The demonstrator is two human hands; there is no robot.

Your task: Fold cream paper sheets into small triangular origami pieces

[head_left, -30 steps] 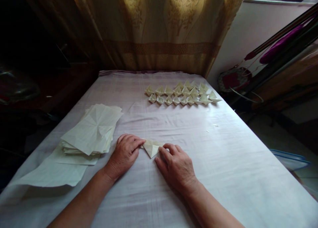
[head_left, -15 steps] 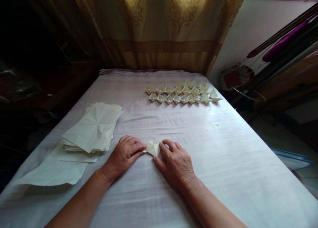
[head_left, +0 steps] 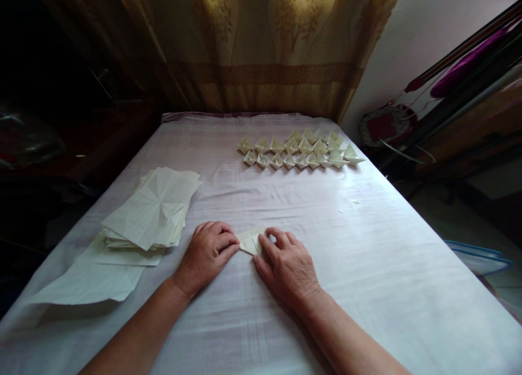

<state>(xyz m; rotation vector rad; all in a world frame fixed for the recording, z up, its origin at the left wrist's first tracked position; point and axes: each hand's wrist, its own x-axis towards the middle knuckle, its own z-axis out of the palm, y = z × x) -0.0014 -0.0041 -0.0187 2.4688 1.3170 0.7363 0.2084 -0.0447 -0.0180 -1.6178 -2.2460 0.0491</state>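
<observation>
A small folded piece of pale paper (head_left: pixel 250 242) lies on the cloth-covered table between my hands. My left hand (head_left: pixel 207 251) pinches its left corner between thumb and fingers. On the other side, my right hand (head_left: pixel 287 260) grips the right part, with fingertips on top and the thumb at the near edge. A dark crease line runs down the middle of the paper. Part of its right side is hidden under my right fingers.
A stack of creased paper sheets (head_left: pixel 157 209) sits to the left, with a larger sheet (head_left: pixel 89 277) sticking out below. Several folded paper boats (head_left: pixel 302 152) stand in rows at the far right. Paper scraps (head_left: pixel 354 202) lie nearby. A curtain (head_left: pixel 261 43) hangs behind the table.
The paper's flaps have been brought together, so it now looks flatter with a straight centre line. Both hands have stayed in nearly the same place.
</observation>
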